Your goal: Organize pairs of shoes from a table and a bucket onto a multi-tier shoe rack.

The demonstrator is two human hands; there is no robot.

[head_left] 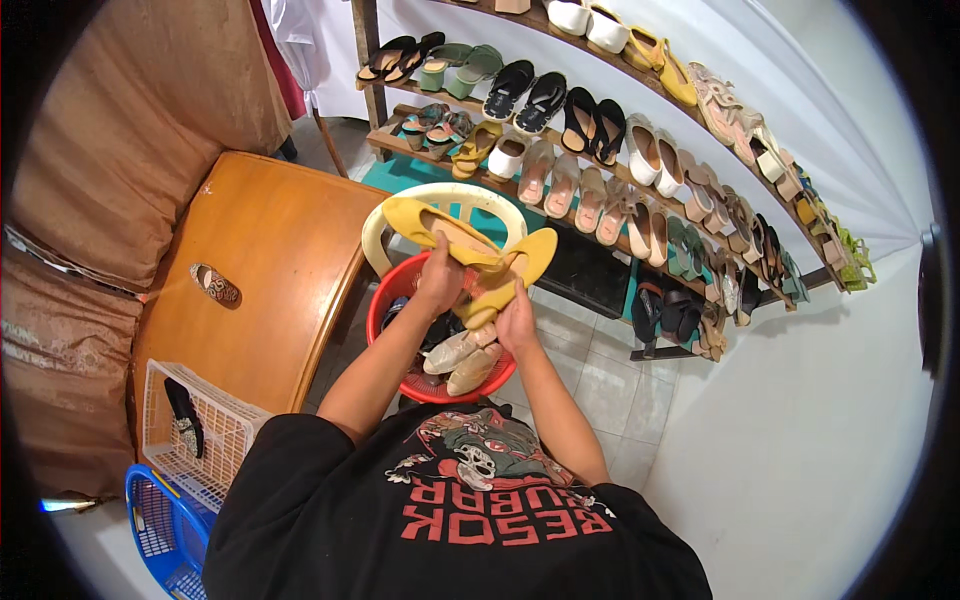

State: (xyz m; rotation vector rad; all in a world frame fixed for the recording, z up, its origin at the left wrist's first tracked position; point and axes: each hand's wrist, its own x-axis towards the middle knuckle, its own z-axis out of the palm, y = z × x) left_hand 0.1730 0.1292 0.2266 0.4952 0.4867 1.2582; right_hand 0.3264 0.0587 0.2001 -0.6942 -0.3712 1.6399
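A pair of yellow flat shoes with rounded toes and beige insoles (425, 218) is held above a round red plastic basket (379, 312), toes pointed apart and heel ends overlapping. The left-hand shoe is gripped along its side by the left hand (438, 283), its fingers partly closed around it; the other shoe is gripped by the right hand (516, 322), with the thumb laid along its edge and the remaining fingers mostly hidden. Pale beige shoes (472, 366) are piled in the basket with darker ones. Just behind, a cream plastic chair (373, 236) is partly covered by the yellow pair. On the left, a small patterned shoe (214, 285) is set on a glossy orange-brown wooden surface (285, 225). Farther back, rows of footwear are carried by a brown wooden rack (368, 28)
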